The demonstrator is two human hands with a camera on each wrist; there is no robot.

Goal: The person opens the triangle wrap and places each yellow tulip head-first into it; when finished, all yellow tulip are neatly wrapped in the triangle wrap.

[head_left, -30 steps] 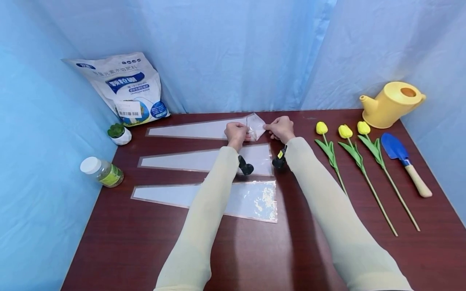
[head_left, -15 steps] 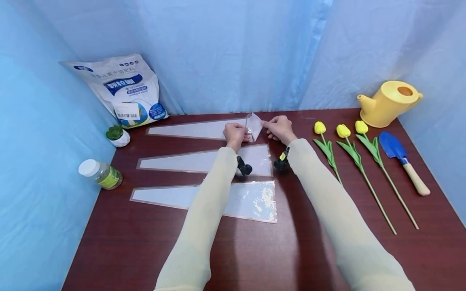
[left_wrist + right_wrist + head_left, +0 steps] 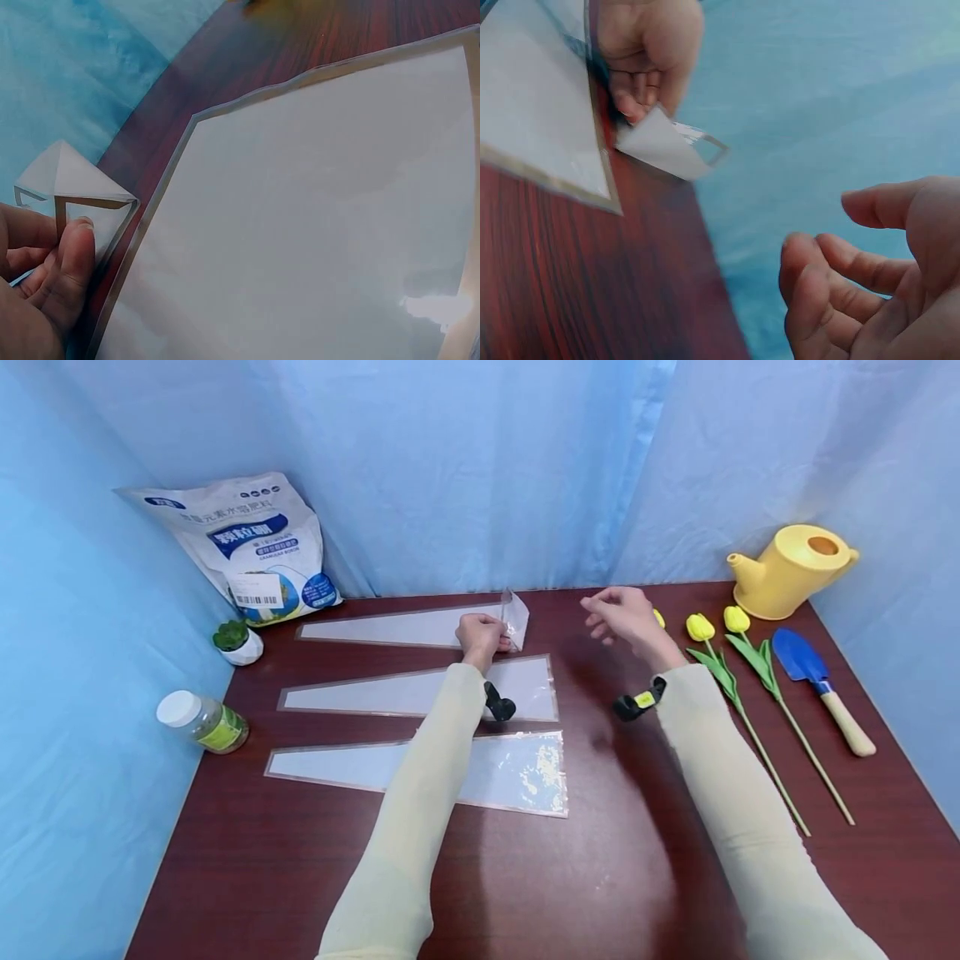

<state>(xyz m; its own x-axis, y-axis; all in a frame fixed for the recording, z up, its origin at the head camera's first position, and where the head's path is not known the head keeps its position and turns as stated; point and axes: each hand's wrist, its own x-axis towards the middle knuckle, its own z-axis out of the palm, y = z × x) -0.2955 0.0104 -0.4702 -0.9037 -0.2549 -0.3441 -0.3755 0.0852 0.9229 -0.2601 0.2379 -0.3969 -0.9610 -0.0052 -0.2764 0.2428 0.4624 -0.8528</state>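
Three tapered white flower sleeves with clear edges lie in rows on the table. At the wide right end of the far sleeve [image 3: 405, 627], my left hand [image 3: 482, 633] pinches the plastic, and that end stands up, spread apart. In the left wrist view, the thumb and fingers [image 3: 75, 259] hold its folded mouth. My right hand [image 3: 630, 618] is in the air to the right of it, fingers loosely bent, holding nothing. Yellow tulips [image 3: 700, 627] lie to its right; one is largely hidden behind that hand. The middle sleeve [image 3: 375, 689] and near sleeve [image 3: 510, 772] lie flat.
A blue trowel [image 3: 798, 656] and a yellow watering can [image 3: 787, 572] stand or lie at the right. At the left are a fertilizer bag [image 3: 258, 547], a small potted succulent [image 3: 240, 643] and a lidded jar [image 3: 202, 721]. Blue curtains [image 3: 450, 477] border the table.
My right hand has let go of the far sleeve's mouth and moved right, towards the tulips. The left hand keeps its pinch on the sleeve. The view has shifted slightly.
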